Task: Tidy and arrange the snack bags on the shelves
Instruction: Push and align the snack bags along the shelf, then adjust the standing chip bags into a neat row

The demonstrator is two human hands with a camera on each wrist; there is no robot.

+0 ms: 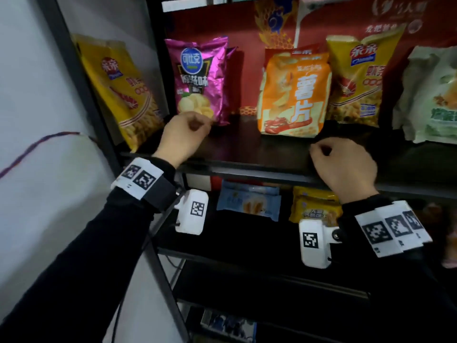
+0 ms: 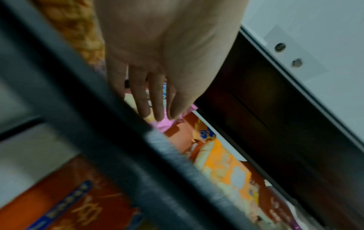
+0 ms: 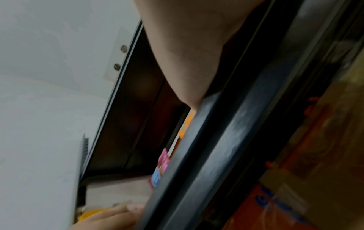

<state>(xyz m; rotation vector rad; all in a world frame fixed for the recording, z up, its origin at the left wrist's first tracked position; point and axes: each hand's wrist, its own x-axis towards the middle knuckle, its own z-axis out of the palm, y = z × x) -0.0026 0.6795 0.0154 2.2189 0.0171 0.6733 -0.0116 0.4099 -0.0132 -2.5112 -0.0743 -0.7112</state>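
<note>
Mostly the snack bags stand upright, though the yellow bag (image 1: 118, 90) leans, while my left hand (image 1: 184, 137) touches the purple bag (image 1: 197, 80), loosely uncurled, and my right hand (image 1: 346, 167) hovers curled, empty.

Head view above shelf (image 1: 247, 167), wrist views beneath, facing up

A dark metal shelving unit (image 1: 259, 169) is seen filling most of the head view, with several tiers of dark boards. Its upright post (image 1: 81, 78) is set against a plain pale wall (image 1: 37, 107). A thin purple-red cord (image 1: 37, 144) is draped across that wall. The back of the upper tier is covered by a red printed panel (image 1: 247, 28). In the left wrist view, a white ceiling (image 2: 315, 31) and a pale bracket with two screws (image 2: 289, 54) are visible. Lighting is dim and even.
</note>
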